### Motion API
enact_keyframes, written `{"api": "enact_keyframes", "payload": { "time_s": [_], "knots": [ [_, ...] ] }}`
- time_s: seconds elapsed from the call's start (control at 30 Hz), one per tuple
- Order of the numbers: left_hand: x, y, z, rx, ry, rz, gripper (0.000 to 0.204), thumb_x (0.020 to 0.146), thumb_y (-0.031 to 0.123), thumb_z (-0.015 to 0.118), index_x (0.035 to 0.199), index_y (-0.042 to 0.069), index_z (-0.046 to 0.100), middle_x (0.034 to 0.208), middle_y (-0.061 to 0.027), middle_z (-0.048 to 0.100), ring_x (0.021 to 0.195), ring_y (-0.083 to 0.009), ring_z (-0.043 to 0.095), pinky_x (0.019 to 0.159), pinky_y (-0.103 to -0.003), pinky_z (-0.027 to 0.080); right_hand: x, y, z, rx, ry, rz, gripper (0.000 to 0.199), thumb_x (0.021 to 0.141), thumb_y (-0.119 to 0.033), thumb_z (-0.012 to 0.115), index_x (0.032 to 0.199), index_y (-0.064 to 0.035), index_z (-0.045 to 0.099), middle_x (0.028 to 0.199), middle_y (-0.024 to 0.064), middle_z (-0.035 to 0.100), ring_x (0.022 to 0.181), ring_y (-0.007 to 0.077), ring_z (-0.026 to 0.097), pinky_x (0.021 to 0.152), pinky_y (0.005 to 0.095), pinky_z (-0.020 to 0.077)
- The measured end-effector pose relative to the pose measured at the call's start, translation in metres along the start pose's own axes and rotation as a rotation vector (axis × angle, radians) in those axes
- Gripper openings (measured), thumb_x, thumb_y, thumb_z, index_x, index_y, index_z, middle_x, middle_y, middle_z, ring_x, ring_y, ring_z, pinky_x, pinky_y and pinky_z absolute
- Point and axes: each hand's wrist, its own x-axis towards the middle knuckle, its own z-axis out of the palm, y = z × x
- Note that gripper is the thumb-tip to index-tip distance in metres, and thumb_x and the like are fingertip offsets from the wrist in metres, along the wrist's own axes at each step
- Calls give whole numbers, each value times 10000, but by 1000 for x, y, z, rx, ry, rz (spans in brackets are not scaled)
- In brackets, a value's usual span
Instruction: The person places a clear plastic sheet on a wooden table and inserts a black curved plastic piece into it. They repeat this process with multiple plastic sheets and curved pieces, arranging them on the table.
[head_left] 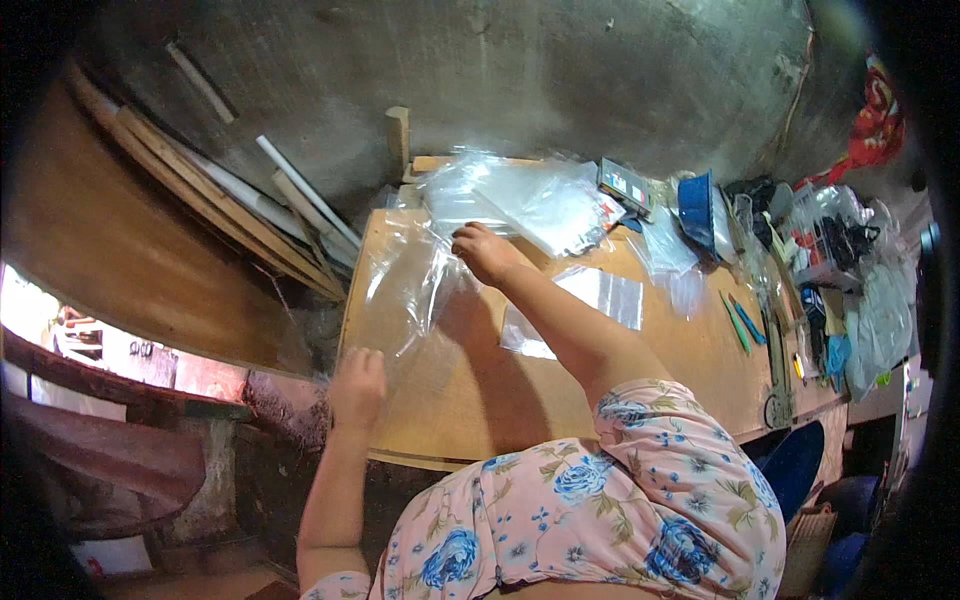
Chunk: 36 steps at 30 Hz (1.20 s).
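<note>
with right hand (482, 252), fingers curled inward, seems to pinch clear plastic bag (408, 285) at upper right edge, lying between both hands; with left hand (359, 382), partly curled just below bag, cannot tell whether gripping; beyond right hand, shows piled clear bags (562, 212).

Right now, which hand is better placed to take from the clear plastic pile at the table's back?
Right, I'd judge. The right hand is close to the near side of the pile; the left hand is farther off, by the left edge of the table.
</note>
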Motion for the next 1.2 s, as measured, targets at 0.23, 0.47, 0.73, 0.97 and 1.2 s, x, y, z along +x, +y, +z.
{"api": "enact_keyframes", "payload": {
  "time_s": [0.23, 0.47, 0.73, 0.97, 1.2],
  "knots": [
    [-19, 56, 76, -90, -311, -191, 415, 785, 255, 611, 1169, 125, 523, 1208, -105, 494, 975, -313, 544, 764, -418, 483, -116, -6, -72, -303, -353, -61, 555, 753, -80, 556, 1283, -198, 440, 1411, 80, 342, 1276, 349, 342, 980, 439, 384],
    [-6, 85, 43, -76, -480, -324, 698, 749, 402, 622, 1335, 91, 404, 1398, -177, 327, 1183, -343, 394, 940, -477, 353, -180, 2, -83, -317, -407, -294, 304, 812, -220, 485, 1105, -151, 527, 1270, 28, 479, 1224, 216, 411, 957, 421, 362],
    [5, 154, 50, -1033, -726, -500, 737, 839, 372, 554, 1395, 11, 233, 1403, -239, 284, 1284, -368, 301, 1021, -406, 292, -158, -40, -54, 65, -63, 400, 220, 801, -59, 509, 985, -62, 627, 944, 133, 620, 811, 300, 618, 692, 386, 503],
    [31, 231, 17, -1565, -49, -416, 588, 983, 281, 342, 1426, 12, 67, 1275, -162, 408, 1142, -236, 444, 974, -333, 369, -164, -138, -128, 668, -162, 656, 203, 808, 12, 557, 998, 13, 628, 828, 110, 671, 750, 145, 619, 699, 301, 504],
    [44, 275, 1, -1910, -254, -374, 472, 990, 352, 301, 1215, -38, 441, 1063, -110, 577, 892, -170, 582, 798, -283, 479, -201, -122, -178, 1108, 68, 661, 75, 815, -34, 646, 785, 22, 607, 732, 68, 633, 677, 127, 607, 633, 271, 517]
  ]
}}
